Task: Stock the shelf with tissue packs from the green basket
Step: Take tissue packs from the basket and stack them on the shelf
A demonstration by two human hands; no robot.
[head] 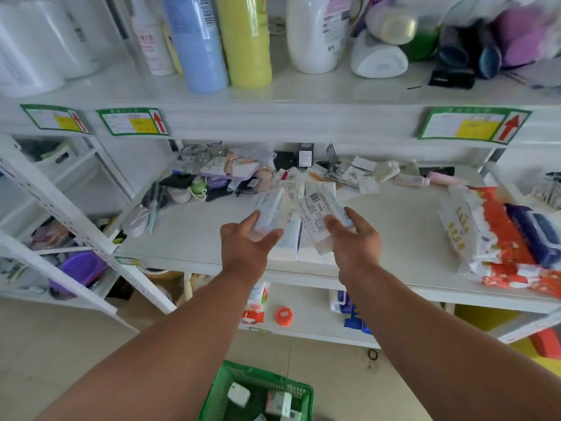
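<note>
My left hand [247, 243] grips a pale blue-white tissue pack [268, 212], held above the middle shelf [197, 235]. My right hand [353, 238] grips a second white tissue pack [318, 217] with a barcode label facing up. Both packs hover over two or three white tissue packs [293, 241] lying near the shelf's front edge. On the floor below, between my forearms, stands the green basket [218, 390], with a few small white packs [277, 402] left inside.
Red-and-white and dark blue wipe packs [501, 235] lie at the shelf's right end. Small toiletries, a brush and jars [206, 174] crowd the back left. Tall bottles [246, 41] stand on the upper shelf. A second white rack [60, 226] stands to the left.
</note>
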